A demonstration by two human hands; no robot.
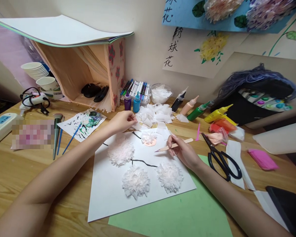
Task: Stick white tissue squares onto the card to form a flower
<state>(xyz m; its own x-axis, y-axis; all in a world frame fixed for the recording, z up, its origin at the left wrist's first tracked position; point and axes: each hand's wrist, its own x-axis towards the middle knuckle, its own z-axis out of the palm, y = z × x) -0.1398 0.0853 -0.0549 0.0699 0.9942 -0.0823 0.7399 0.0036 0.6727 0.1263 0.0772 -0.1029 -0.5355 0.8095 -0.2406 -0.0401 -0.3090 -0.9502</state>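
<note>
My left hand point(123, 121) is pinched at the near edge of a heap of white tissue paper pieces point(155, 113), with a small white piece point(137, 126) at its fingertips. A pointed flat wooden stick point(186, 141) lies in the closed fingers of my right hand point(181, 149), its darkened tip toward the left. Beneath both hands is a white sheet point(108, 194) with black drawn stems. Several ruffled pale flowers, such as the lower one point(136, 181), are stuck on it. Near my right hand, a smaller flower point(149, 139) shows peach-coloured material along its lower edge.
Black-handled scissors point(220, 156) lie right of my right forearm. Behind stand paint bottles, including a green one point(197, 111), and a bowl of paper pieces point(161, 93). A paint-smeared sheet point(82, 123) with brushes is at left, below an orange box point(88, 72). Green paper point(172, 214) extends in front.
</note>
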